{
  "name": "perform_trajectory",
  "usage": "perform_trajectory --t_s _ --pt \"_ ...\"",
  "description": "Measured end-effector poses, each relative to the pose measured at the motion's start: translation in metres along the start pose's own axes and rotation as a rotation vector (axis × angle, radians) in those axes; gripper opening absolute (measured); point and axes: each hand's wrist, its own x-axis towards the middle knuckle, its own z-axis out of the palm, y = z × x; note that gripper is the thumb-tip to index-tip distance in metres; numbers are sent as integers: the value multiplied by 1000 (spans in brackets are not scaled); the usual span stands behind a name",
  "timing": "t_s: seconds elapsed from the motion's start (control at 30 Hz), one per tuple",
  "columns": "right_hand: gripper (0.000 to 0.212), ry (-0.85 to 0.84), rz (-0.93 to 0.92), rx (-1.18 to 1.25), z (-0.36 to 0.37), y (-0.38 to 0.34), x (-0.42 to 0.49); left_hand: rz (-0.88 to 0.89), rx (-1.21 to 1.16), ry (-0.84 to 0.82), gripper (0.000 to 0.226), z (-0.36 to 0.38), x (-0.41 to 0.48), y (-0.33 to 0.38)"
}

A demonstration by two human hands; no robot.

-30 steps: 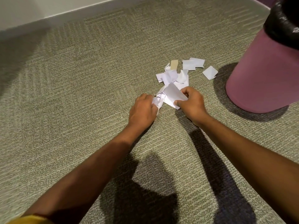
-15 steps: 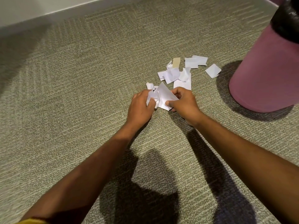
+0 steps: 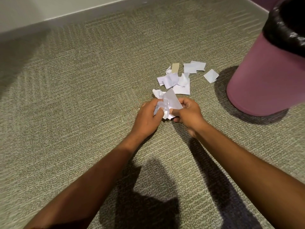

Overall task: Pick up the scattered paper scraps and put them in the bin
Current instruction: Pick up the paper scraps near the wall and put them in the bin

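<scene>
Head view: an olive-green patterned carpet floor (image 3: 66, 113) fills the field, bounded at the far edge by a grey skirting board (image 3: 49, 22). A pink round plastic bin (image 3: 264, 83) with a black plastic liner (image 3: 283, 30) folded over its rim stands at the right, well apart from both hands. A loose pile of white paper scraps (image 3: 179, 81) lies on the carpet between the hands and the bin. A single white square scrap (image 3: 211, 75) lies nearest the bin base, and a tan rectangular scrap (image 3: 175, 67) sits at the far side of the pile.

Compared with one second ago, the held paper has been drawn back from the pile toward the person and is more tightly gathered. The layout of the loose pile is unchanged.

A crumpled bundle of white paper scraps (image 3: 168, 103) is held low over the carpet, just beside the near edge of the pile. The left hand (image 3: 146, 118) grips the creased left portion with its fingers (image 3: 149, 105) curled around it. The right hand (image 3: 189, 113) pinches the flatter, pointed sheet at the right, with its fingers (image 3: 189, 103) clamped on the paper. Whether the bundle touches the carpet cannot be told.
</scene>
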Motion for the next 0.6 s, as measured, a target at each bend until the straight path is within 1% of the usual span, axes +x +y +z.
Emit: perform_trajectory --t_s 0.17,0.3,0.43,0.6 --pt "29 25 30 84 -15 0 -19 51 36 5 25 5 -10 19" --pt "31 36 15 132 -29 -10 -32 106 34 11 23 7 -13 37" --pt "32 56 -37 173 -42 -27 -44 168 21 29 20 5 -9 62" --pt "34 84 -136 213 -55 -59 -60 239 51 96 23 -3 -2 101"
